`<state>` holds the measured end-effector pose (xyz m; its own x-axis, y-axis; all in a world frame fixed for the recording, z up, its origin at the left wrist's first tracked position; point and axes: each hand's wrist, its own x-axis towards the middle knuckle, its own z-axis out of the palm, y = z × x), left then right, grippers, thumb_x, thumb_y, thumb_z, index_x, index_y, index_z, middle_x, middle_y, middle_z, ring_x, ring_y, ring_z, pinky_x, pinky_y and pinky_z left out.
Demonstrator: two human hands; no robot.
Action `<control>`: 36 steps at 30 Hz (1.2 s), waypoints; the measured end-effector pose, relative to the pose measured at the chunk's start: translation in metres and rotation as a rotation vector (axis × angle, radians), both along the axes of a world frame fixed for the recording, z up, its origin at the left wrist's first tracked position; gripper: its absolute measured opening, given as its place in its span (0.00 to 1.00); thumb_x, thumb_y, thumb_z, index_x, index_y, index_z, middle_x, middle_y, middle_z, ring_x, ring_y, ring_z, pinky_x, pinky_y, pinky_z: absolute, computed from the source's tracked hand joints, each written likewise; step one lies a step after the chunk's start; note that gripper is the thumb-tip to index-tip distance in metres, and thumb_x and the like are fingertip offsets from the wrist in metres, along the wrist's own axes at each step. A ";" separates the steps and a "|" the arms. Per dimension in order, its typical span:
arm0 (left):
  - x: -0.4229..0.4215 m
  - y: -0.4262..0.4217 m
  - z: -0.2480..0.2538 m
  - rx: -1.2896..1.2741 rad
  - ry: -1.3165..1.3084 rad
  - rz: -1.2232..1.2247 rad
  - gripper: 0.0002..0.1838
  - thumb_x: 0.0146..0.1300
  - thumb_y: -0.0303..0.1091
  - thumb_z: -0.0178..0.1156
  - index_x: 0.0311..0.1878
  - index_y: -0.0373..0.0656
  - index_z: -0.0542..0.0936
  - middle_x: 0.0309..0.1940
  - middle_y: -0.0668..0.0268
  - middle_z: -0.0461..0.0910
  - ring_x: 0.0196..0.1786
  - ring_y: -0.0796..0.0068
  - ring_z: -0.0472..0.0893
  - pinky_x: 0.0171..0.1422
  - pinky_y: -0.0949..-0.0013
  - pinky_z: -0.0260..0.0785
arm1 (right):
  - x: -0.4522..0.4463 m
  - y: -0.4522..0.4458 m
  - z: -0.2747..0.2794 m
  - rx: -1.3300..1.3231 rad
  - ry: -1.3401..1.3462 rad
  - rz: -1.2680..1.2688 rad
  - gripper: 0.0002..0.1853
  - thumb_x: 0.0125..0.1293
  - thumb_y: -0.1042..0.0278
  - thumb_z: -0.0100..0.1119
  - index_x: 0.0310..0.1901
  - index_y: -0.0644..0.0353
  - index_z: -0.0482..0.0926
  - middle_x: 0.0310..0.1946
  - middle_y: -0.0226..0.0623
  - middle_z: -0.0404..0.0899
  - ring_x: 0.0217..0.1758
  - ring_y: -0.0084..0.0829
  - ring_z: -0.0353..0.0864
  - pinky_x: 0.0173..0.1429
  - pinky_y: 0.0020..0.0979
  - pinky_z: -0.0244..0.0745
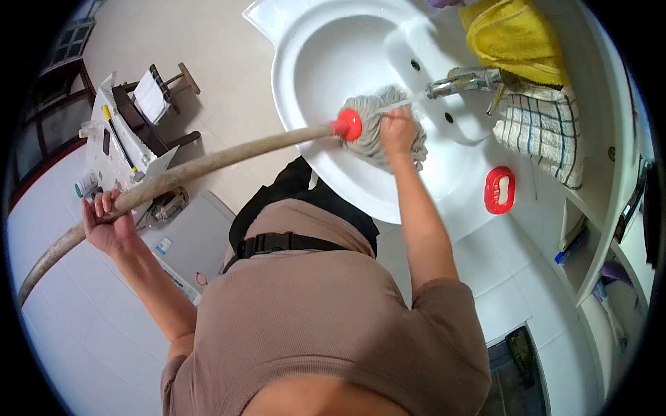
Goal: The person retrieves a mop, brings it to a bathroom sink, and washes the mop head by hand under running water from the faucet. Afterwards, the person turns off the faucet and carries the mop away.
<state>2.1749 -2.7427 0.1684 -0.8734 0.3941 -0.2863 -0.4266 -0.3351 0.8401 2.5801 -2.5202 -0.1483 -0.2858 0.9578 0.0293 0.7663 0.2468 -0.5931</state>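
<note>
A mop with a long wooden handle (236, 154) and a red collar (349, 125) reaches across the view into the white washbasin (333, 52). My left hand (113, 223) is closed around the handle at the far left. Inside the basin, my right hand (398, 132) is closed on the grey strands of the mop head (372, 142). A thin stream of water runs from the metal faucet (461, 83) onto the strands beside my right hand. The strands rest against the basin's inner wall.
A yellow cloth (517, 41) and a checked towel (541, 128) lie behind the faucet. On the rim sits a red soap dish (499, 190). White shelves (590, 277) stand at the right. At the left are a wooden chair (139, 114) and a cluttered table (104, 149).
</note>
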 end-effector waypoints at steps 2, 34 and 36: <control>0.007 0.009 0.002 0.000 -0.011 0.018 0.15 0.58 0.31 0.49 0.18 0.45 0.59 0.15 0.69 0.56 0.22 0.73 0.59 0.40 0.65 0.56 | -0.018 0.041 0.014 -0.437 -0.183 -0.176 0.11 0.55 0.65 0.45 0.28 0.65 0.73 0.28 0.49 0.72 0.36 0.51 0.71 0.39 0.42 0.67; 0.046 0.041 0.016 -0.190 0.220 0.089 0.11 0.53 0.31 0.55 0.21 0.43 0.63 0.17 0.69 0.59 0.24 0.71 0.64 0.44 0.65 0.59 | 0.016 -0.045 -0.001 0.079 0.154 -0.103 0.12 0.56 0.64 0.43 0.31 0.64 0.72 0.35 0.47 0.71 0.38 0.48 0.70 0.45 0.42 0.64; 0.020 0.019 -0.007 0.051 -0.054 -0.100 0.12 0.56 0.30 0.51 0.20 0.44 0.62 0.16 0.70 0.55 0.24 0.72 0.60 0.43 0.65 0.59 | 0.015 -0.008 -0.012 -0.082 0.050 -0.142 0.13 0.57 0.64 0.41 0.31 0.64 0.73 0.35 0.48 0.71 0.39 0.48 0.70 0.45 0.42 0.64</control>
<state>2.1947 -2.7235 0.1617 -0.8129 0.4936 -0.3092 -0.5040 -0.3301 0.7981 2.5947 -2.5284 -0.1601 -0.1476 0.9882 -0.0399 0.7589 0.0873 -0.6453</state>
